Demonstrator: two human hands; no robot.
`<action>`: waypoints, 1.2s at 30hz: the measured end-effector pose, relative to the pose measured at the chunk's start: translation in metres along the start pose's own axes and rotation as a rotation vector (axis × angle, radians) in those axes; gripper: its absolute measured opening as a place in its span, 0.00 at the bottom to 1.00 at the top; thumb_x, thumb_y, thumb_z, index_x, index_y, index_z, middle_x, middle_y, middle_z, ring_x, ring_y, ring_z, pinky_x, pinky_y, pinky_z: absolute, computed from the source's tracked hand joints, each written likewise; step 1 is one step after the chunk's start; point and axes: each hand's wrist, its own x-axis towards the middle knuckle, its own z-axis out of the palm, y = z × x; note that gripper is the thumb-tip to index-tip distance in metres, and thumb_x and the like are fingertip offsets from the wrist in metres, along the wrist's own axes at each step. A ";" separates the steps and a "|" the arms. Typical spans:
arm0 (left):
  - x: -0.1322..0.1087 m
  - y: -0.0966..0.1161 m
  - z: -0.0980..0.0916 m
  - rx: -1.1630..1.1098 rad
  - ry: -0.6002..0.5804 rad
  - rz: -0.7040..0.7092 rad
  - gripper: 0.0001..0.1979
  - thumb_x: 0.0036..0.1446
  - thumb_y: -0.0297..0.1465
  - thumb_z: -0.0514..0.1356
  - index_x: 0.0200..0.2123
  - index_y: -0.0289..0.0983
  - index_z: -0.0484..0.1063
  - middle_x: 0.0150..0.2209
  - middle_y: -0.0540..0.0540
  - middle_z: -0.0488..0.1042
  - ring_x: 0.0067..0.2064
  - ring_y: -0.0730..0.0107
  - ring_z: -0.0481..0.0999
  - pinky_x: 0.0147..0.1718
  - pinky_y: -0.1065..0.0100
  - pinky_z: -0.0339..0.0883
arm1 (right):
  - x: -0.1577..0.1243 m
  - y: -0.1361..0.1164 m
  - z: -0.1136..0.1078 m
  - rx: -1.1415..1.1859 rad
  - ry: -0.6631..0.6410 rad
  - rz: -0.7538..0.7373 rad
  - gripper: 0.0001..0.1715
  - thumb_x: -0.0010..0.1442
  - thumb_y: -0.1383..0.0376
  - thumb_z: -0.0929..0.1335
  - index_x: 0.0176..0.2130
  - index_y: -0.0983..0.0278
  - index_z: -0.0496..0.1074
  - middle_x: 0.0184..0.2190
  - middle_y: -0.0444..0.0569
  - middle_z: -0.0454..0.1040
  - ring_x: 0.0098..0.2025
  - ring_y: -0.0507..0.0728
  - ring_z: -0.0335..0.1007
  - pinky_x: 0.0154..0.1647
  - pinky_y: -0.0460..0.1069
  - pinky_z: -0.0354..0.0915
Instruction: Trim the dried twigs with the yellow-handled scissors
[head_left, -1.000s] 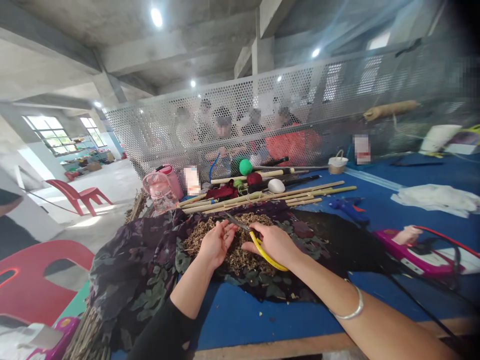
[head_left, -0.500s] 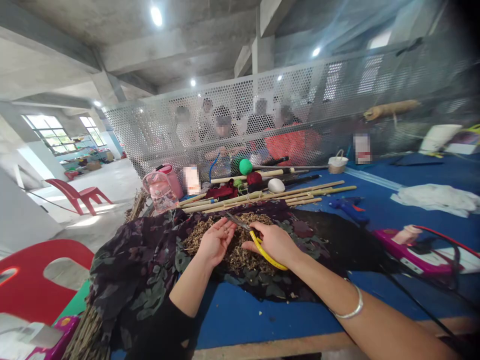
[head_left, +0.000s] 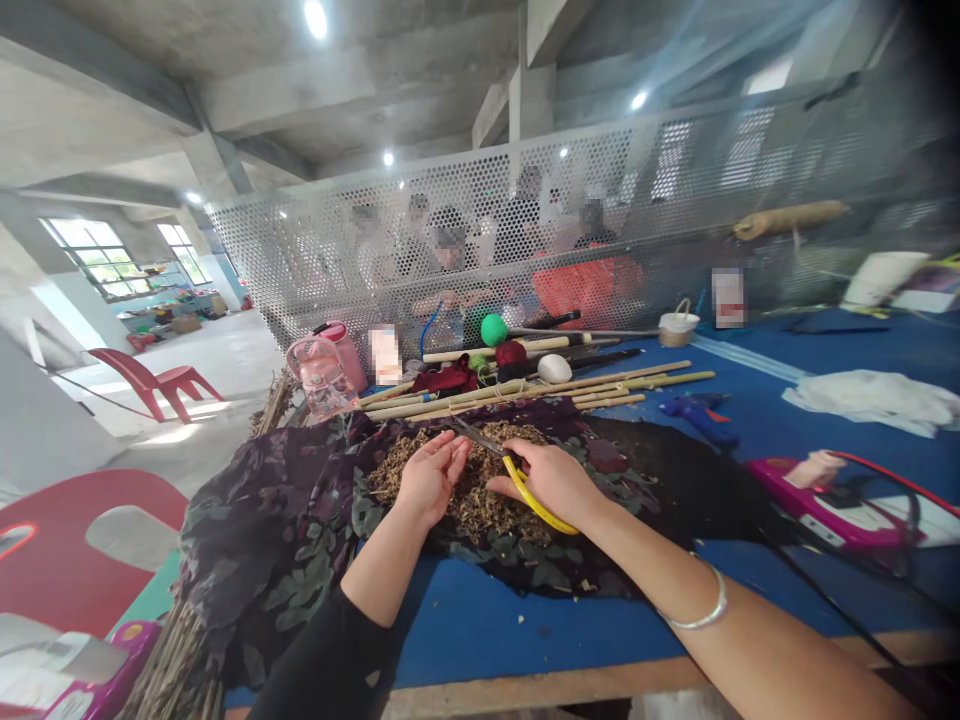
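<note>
Dried brown plant material (head_left: 487, 510) lies heaped on a dark floral cloth (head_left: 300, 520) spread over the table. In my right hand (head_left: 551, 480) is a pair of scissors (head_left: 529, 490) with yellow handles, blades pointing left over the heap. My left hand (head_left: 433, 475) is turned palm up at the heap's left side, beside the blade tips. Its fingers are curled inward and close together; whatever lies in them is too small to make out.
Behind the cloth lie bamboo sticks (head_left: 540, 388), a white ball (head_left: 554, 369) and a green ball (head_left: 494, 330). A blue glue gun (head_left: 701, 415) and a magenta power strip (head_left: 832, 505) are at right. People sit beyond a perforated metal screen (head_left: 300, 240).
The fingers of my left hand have curled in a little. The scissors stay in my right hand, almost at the same place. The view has shifted slightly.
</note>
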 end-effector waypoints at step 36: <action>-0.005 -0.006 0.000 0.040 -0.068 -0.079 0.05 0.54 0.21 0.55 0.34 0.29 0.71 0.26 0.46 0.70 0.23 0.84 0.69 0.23 0.81 0.67 | 0.000 0.001 0.008 -0.009 0.062 -0.004 0.30 0.51 0.45 0.64 0.46 0.61 0.67 0.34 0.51 0.77 0.36 0.59 0.73 0.33 0.48 0.62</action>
